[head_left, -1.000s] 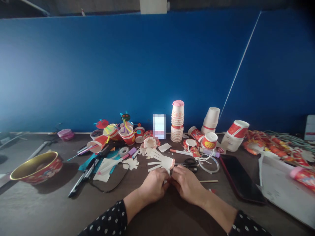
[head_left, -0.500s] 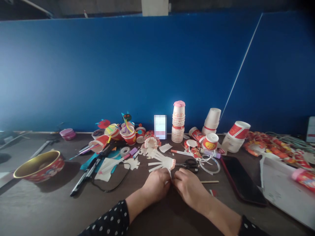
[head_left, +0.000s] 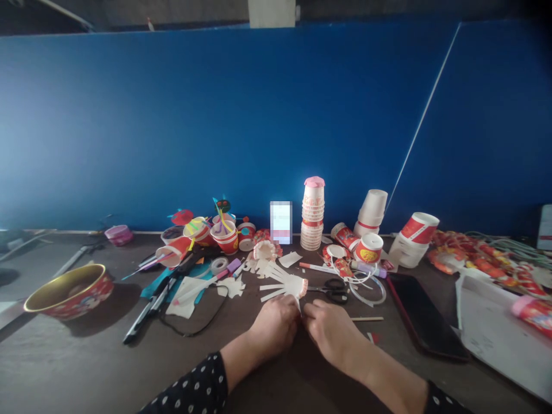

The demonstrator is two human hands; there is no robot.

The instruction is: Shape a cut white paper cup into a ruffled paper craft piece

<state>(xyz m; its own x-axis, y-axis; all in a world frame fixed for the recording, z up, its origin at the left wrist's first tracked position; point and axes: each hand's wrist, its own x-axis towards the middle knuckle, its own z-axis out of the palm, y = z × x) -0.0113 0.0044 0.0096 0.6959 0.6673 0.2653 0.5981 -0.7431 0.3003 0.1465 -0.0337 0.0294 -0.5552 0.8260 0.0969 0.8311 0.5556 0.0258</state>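
A white paper cup (head_left: 290, 284), cut into long strips that fan out to the left, lies on the table with its patterned rim on the right. My left hand (head_left: 276, 323) is closed on a near strip of it, thumb and fingers pinched together. Beside it, my right hand (head_left: 330, 330) is closed too, its fingertips at the same white strip between the hands. The exact grip of the fingertips is partly hidden. Black-handled scissors (head_left: 335, 290) lie just behind my right hand, next to the cup's rim.
A wooden stick (head_left: 367, 319) and a dark phone (head_left: 425, 316) lie to the right. Behind stand a tall stack of paper cups (head_left: 313, 221) and a lit screen (head_left: 281, 223). On the left are a gold-rimmed bowl (head_left: 69, 293), paper scraps (head_left: 183, 299) and a black cable (head_left: 202, 329).
My right hand has shifted very slightly, its fingers a little more curled beside the strip. My left hand and the cut cup stay almost where they were.
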